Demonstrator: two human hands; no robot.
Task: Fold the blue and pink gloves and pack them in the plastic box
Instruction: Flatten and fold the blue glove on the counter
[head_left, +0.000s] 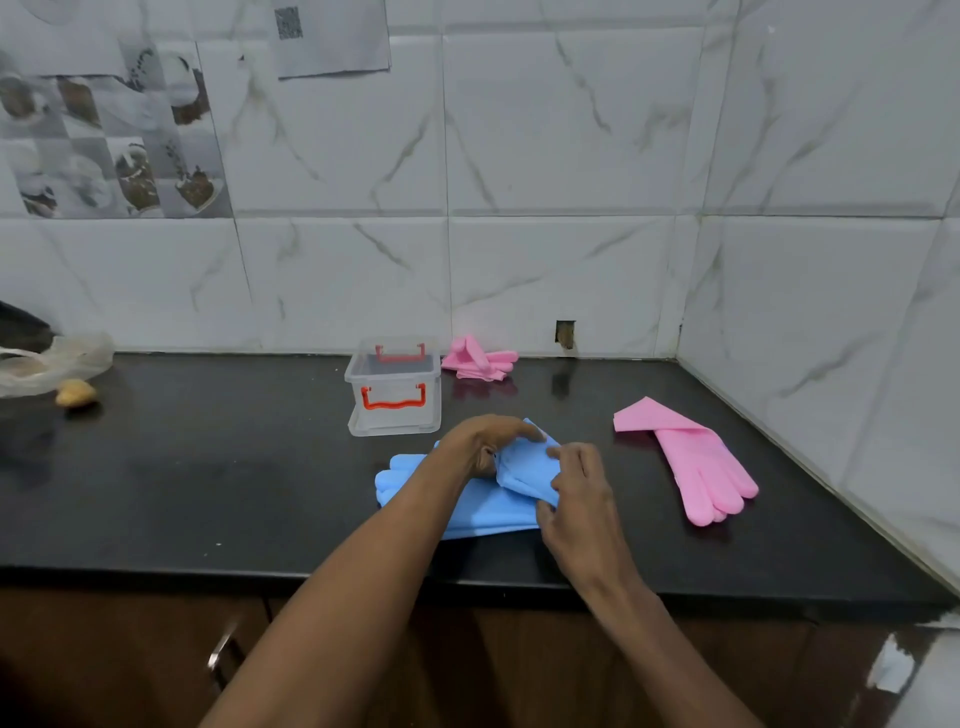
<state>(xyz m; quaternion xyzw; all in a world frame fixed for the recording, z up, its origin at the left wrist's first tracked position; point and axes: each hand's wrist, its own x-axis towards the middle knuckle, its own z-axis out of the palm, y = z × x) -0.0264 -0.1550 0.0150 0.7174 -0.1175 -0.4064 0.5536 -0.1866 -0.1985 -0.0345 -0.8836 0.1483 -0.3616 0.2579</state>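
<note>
The blue gloves (457, 512) lie stacked on the black counter (208, 493), fingers pointing left, the cuff end doubled over and lifted, and the left hand (480, 447) and right hand (579, 493) both pinch that fold. Just behind them stands the plastic box (393, 415) – clear, upright, with red-orange handles, its top apparently open. A folded pink glove (478, 358) lies bunched just right of the box at the back of the counter. A second pink glove (701, 467) lies flat well to the right – fingers toward the front edge, cuff creased over
</note>
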